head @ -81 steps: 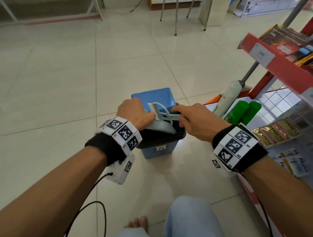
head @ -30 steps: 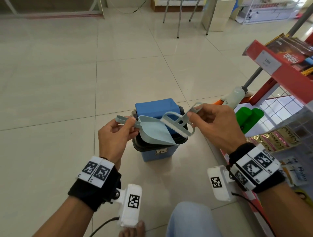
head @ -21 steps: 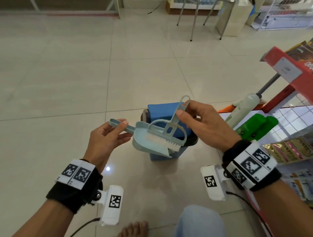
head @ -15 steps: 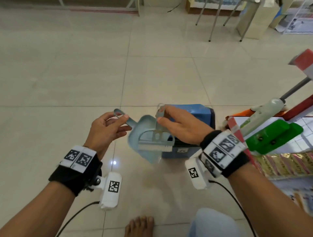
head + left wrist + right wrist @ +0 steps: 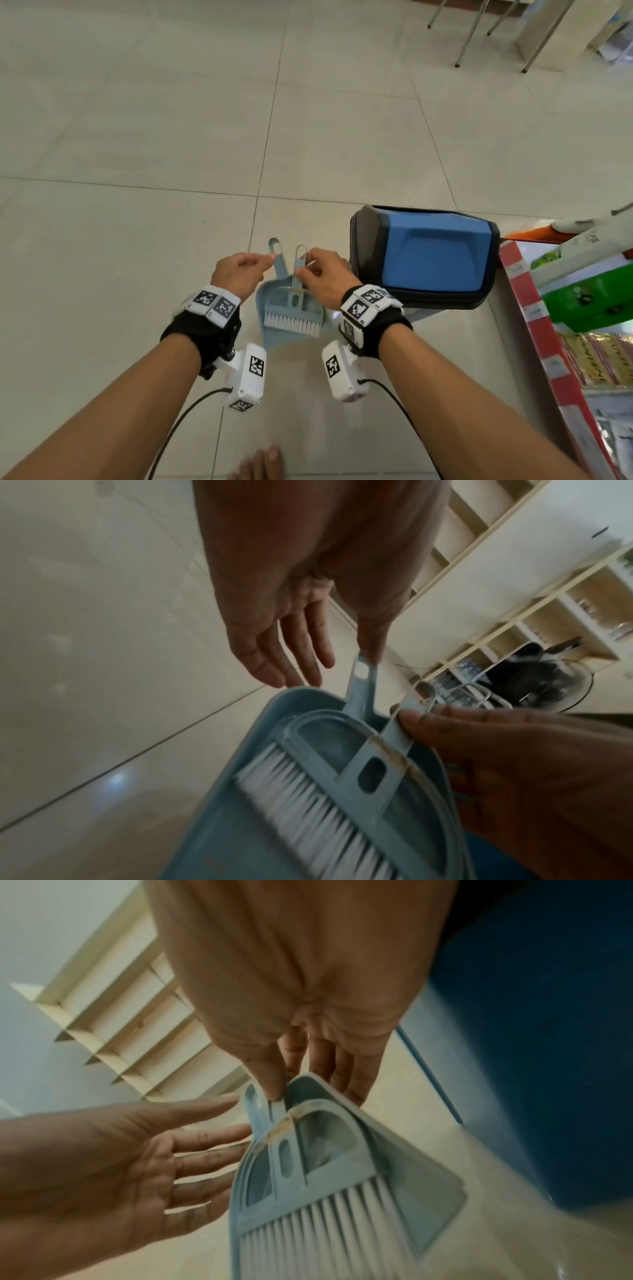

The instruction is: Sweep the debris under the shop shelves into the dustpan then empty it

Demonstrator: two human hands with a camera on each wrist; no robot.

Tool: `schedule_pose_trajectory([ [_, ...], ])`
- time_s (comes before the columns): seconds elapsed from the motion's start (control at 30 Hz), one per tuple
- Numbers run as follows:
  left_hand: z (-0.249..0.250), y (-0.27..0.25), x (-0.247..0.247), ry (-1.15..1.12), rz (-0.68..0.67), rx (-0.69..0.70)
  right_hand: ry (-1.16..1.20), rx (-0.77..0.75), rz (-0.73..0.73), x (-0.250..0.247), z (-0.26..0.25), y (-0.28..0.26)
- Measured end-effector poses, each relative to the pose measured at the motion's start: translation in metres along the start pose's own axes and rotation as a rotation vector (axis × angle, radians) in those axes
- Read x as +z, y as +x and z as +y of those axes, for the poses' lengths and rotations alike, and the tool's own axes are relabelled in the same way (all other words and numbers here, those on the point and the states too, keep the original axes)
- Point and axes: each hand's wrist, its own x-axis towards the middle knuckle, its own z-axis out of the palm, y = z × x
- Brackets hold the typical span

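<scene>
The pale blue dustpan point(image 5: 291, 341) lies on the tiled floor between my hands, just left of the blue bin point(image 5: 428, 253). The matching brush point(image 5: 293, 318) lies inside the pan, white bristles toward me. My right hand point(image 5: 308, 267) pinches the brush handle point(image 5: 277, 1104) between thumb and fingers. My left hand point(image 5: 253, 263) has straight, spread fingers point(image 5: 205, 1137), and only its thumb tip point(image 5: 369, 647) touches the dustpan handle point(image 5: 361, 685). No debris shows in the pan.
The shop shelf with its red edge point(image 5: 534, 308) runs down the right side and holds green bottles point(image 5: 589, 301) and sachets. Metal chair legs point(image 5: 472, 34) stand at the far right. My bare foot point(image 5: 263, 462) is at the bottom edge. Cables trail from both wrist cameras.
Dustpan and brush came away from over the bin and down to the floor on its left, with the brush laid in the pan. My left hand's fingers have straightened off the dustpan handle.
</scene>
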Motion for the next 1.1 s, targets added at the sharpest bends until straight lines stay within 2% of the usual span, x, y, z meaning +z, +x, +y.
schedule_pose_trajectory([
  [0.17, -0.048, 0.026, 0.006, 0.124, -0.062, -0.095, 0.077, 0.134, 0.124, 0.038, 0.024, 0.034],
  [0.33, -0.066, 0.048, 0.013, 0.151, -0.084, -0.105, 0.191, 0.306, 0.186, 0.059, 0.055, 0.058],
  [0.6, -0.076, 0.057, 0.037, 0.174, -0.157, -0.126, 0.060, 0.381, 0.199, 0.069, 0.085, 0.065],
  [0.77, -0.078, 0.051, 0.039, 0.304, -0.144, -0.055, -0.033, 0.397, 0.178, 0.068, 0.085, 0.059],
  [0.87, -0.066, 0.038, 0.033, 0.507, -0.143, 0.028, -0.100, 0.405, 0.125, 0.059, 0.076, 0.046],
  [1.0, -0.041, 0.004, 0.019, 0.825, -0.219, 0.187, -0.151, 0.406, -0.004, 0.043, 0.063, 0.022],
  [1.1, -0.013, -0.029, 0.007, 0.988, -0.253, 0.223, -0.163, 0.392, -0.084, 0.027, 0.048, 0.000],
])
